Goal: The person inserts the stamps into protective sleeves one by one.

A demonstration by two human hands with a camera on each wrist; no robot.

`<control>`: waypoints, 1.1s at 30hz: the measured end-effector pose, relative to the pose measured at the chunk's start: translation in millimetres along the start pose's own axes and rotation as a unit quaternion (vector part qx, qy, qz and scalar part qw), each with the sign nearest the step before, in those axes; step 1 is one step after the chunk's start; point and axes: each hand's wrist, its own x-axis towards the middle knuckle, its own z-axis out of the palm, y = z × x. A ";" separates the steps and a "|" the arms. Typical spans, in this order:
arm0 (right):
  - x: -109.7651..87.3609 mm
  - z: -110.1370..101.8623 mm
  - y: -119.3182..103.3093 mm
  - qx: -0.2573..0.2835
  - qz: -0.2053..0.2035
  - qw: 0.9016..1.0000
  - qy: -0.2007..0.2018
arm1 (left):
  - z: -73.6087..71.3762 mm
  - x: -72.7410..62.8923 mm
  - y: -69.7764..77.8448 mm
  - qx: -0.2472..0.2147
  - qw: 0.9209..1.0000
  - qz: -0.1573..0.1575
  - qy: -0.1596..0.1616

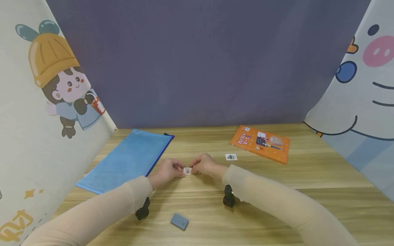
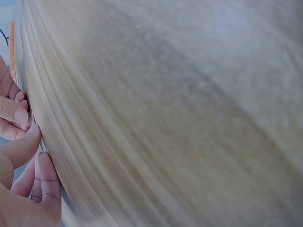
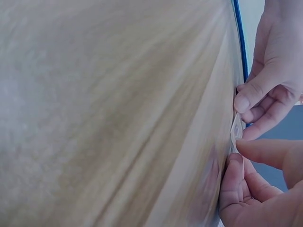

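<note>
A small square white card with a dark picture (image 1: 187,171) lies between my two hands, close to the tabletop. My left hand (image 1: 167,172) pinches its left edge with thumb and fingers. On the right edge, the thumb and fingers of my right hand (image 1: 205,165) pinch it too. In the right wrist view the card (image 3: 236,127) appears edge-on between both sets of fingertips. A similar small printed card (image 1: 231,156) lies flat to the right of my right hand. A sliver of something white shows just behind that hand.
A blue zip pouch (image 1: 123,160) lies left of my left hand. An orange book (image 1: 261,144) rests at the back right. Nearer me is a small grey rectangular block (image 1: 179,221). A dark curtain (image 1: 209,68) rises behind the wooden table (image 1: 261,218).
</note>
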 end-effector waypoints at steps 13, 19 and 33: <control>-0.5 -12.3 -10.4 0.038 -0.004 0.999 0.008 | -1.2 0.5 -1.0 -0.006 1.000 0.003 -0.002; 3.2 -26.6 -14.6 0.060 -0.015 0.998 0.017 | -5.0 -1.0 0.6 -0.003 1.000 -0.008 -0.004; 14.1 -50.0 -1.3 0.037 -0.036 0.998 0.048 | -2.0 0.8 28.8 -0.031 0.998 -0.043 -0.023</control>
